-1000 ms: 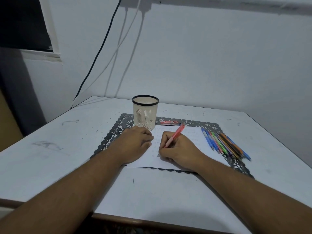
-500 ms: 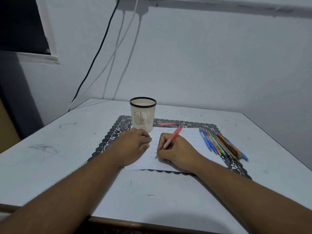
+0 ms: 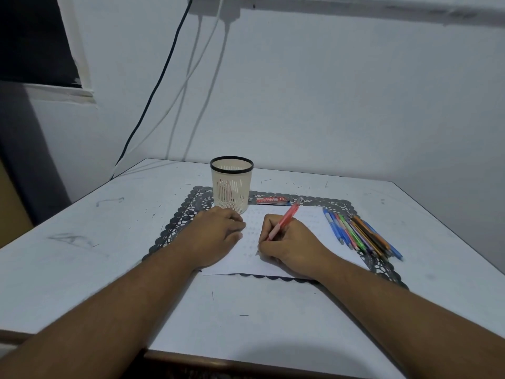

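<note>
Right hand (image 3: 289,242) holding red pen (image 3: 284,221) on paper (image 3: 308,222); left hand (image 3: 216,236) resting on the sheet.

Right fingers curled round the pen's lower barrel, pen slanting up and away, tip hidden behind the fingers at the sheet's middle. Left hand lies palm down on the paper's left part, fingers loosely bent, grasping nothing. Paper sits on a dark lace-edged mat (image 3: 185,212) on the white table (image 3: 109,269). Mesh cup (image 3: 231,184) upright just beyond the left hand, at the mat's far edge. Small red pack (image 3: 272,200) flat beside the cup. Row of coloured pens (image 3: 360,233) lies on the mat, just right of the paper.
</note>
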The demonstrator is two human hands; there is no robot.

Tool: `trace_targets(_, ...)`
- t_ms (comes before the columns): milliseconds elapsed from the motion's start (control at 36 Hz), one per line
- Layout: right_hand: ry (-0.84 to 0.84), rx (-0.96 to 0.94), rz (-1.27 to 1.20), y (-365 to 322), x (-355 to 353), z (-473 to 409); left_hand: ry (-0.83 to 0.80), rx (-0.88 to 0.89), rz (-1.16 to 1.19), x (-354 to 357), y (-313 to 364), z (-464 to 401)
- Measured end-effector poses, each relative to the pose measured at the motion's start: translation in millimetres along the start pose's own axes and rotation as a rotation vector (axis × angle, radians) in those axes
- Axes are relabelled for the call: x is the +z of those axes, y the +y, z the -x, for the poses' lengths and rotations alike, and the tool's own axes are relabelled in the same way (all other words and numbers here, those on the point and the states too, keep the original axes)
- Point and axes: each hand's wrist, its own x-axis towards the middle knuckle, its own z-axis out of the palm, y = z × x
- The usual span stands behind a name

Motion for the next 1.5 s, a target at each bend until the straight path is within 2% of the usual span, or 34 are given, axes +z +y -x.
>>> trace_targets(583, 0.021, 0.0, 0.018, 0, -1, 2, 0.003, -0.003, 0.012, 0, -1, 0)
trace_targets(722, -0.033, -0.002, 0.024, -1, 2, 1, 0.002, 0.003, -0.009, 0, 0, 0)
trace_targets(806, 0.004, 0.021, -0.064, 0, -2, 1, 0.017, 0.009, -0.018, -4, 4, 0)
trace_targets(972, 0.267, 0.118, -0.348, 8, -19, -9, 0.01, 0.039, -0.049, -10, 7, 3)
trace_targets(1028, 0.303, 0.17, -0.415, 11, -24, -12, 0.012, 0.072, -0.078, -10, 6, 4)
trace_targets(1111, 0.301, 0.256, -0.615, 12, -30, -14, 0.124, 0.075, -0.123, -13, 12, 6)
trace_targets(1167, 0.321, 0.285, -0.671, 10, -31, -14, 0.326, -0.023, -0.018, -22, 22, 4)
trace_targets(1278, 0.334, 0.285, -0.672, 8, -31, -17, 0.795, -0.279, 0.578, -49, 40, -18)
trace_targets(1333, 0.325, 0.264, -0.634, 6, -31, -17, 0.939, -0.389, 0.778, -54, 41, -33)
trace_targets(1389, 0.346, 0.238, -0.602, 5, -30, -15, 0.911, -0.468, 0.839, -45, 36, -42)
trace_targets(1500, 0.386, 0.215, -0.626, 6, -28, -14, 0.61, -0.566, 0.66, -8, 19, -44)
